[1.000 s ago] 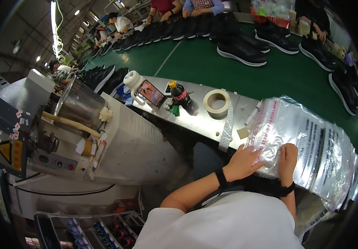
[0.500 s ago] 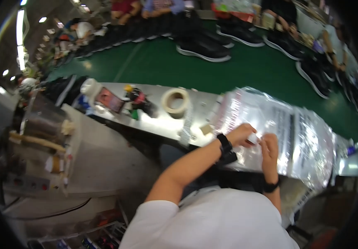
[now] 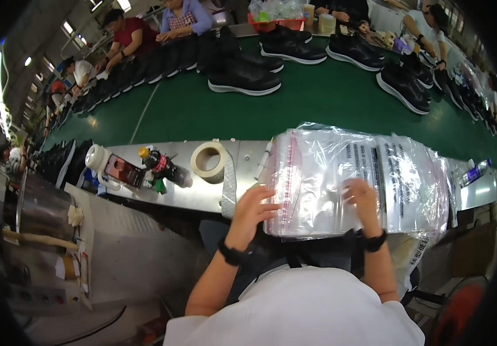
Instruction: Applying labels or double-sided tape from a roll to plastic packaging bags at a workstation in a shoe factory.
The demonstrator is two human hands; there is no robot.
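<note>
A stack of clear plastic bags [image 3: 320,179] with pink edge strips and dark print lies on the metal ledge in front of me. My left hand [image 3: 251,214] is at the stack's left edge, fingers stretched apart and nothing visible in them. Over the middle of the bags is my right hand [image 3: 363,202], its fingers loosely bent, apart and slightly blurred; I see nothing in it. Whether its fingertips touch the plastic I cannot tell. Both wrists wear black bands. To the left of the bags stands a roll of cream tape [image 3: 208,162].
A dark drink bottle [image 3: 165,166], a phone [image 3: 123,171] and a white jug [image 3: 95,158] crowd the ledge's left. Beyond runs a green conveyor belt [image 3: 185,109] carrying black shoes [image 3: 244,78]; co-workers sit across it. A clear bottle [image 3: 474,173] lies at right.
My hands were close together over the bags, with a small white piece at the fingers. Now they are apart, the left moved to the stack's left edge. The head view has shifted.
</note>
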